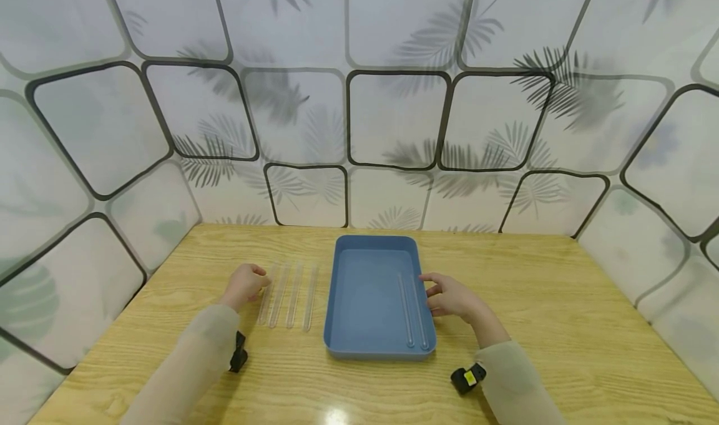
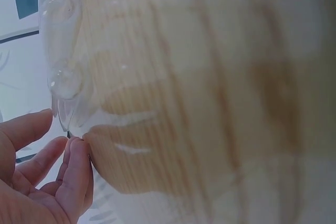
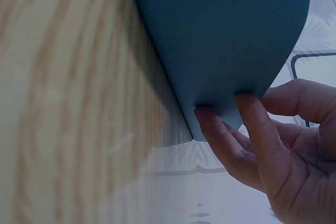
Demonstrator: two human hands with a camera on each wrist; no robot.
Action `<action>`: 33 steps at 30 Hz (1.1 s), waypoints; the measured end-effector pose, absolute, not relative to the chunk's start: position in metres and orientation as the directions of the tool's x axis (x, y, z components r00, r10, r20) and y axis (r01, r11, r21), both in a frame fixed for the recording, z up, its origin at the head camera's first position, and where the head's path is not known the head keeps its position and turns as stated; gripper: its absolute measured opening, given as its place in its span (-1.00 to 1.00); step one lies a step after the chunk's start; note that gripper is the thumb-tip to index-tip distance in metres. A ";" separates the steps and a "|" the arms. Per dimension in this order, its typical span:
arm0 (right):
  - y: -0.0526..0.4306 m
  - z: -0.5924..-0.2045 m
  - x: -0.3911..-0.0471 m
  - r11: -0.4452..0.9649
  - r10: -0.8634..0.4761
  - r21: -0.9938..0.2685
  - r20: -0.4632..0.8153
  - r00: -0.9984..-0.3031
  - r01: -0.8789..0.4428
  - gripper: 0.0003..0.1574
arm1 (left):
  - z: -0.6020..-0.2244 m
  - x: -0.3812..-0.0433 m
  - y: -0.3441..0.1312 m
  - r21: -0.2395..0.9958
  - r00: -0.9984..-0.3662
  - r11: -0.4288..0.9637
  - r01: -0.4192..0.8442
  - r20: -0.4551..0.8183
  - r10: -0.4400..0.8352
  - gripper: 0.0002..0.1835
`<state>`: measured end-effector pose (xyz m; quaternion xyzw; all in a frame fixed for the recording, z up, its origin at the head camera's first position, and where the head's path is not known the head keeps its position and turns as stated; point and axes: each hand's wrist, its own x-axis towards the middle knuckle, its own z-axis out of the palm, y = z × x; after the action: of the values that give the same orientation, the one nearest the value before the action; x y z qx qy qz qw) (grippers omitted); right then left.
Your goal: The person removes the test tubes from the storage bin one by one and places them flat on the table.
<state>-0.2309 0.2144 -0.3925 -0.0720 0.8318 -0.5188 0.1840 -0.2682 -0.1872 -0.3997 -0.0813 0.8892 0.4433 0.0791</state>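
Note:
My left hand (image 1: 247, 283) pinches the leftmost clear test tube (image 1: 263, 312) near its far end; in the left wrist view the thumb and fingers (image 2: 76, 174) lie on either side of it. Three more test tubes (image 1: 293, 300) lie side by side to its right, rounded ends toward me. A blue tray (image 1: 359, 288) stands right of them, with two test tubes (image 1: 405, 312) lying along its right side. My right hand (image 1: 449, 297) holds the tray's right wall: one finger reaches over the rim, while other fingertips (image 3: 207, 116) press the outside.
Everything rests on a light wood-grain table (image 1: 539, 300). Patterned wall covering (image 1: 393, 119) rises behind it and along both sides. A black device is worn at each wrist, one on the left (image 1: 238, 353) and one on the right (image 1: 467, 378).

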 end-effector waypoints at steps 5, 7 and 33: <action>0.214 -0.393 -0.231 0.449 -0.310 -0.891 -0.231 -0.922 0.072 -0.26 | -0.399 -0.268 -0.187 0.775 -0.975 0.596 -0.209 -0.212 -0.066 -0.65; 0.214 -0.393 -0.231 0.450 -0.308 -0.890 -0.231 -0.923 0.073 -0.26 | -0.400 -0.268 -0.187 0.775 -0.976 0.598 -0.206 -0.210 -0.065 -0.64; 0.215 -0.394 -0.231 0.452 -0.316 -0.890 -0.222 -0.922 0.059 -0.26 | -0.400 -0.267 -0.186 0.754 -0.974 0.621 -0.214 -0.210 -0.082 -0.66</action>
<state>-0.2311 0.2149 -0.3940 -0.0771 0.8326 -0.5176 0.1813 -0.2668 -0.1865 -0.3998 -0.0825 0.8970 0.4273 0.0775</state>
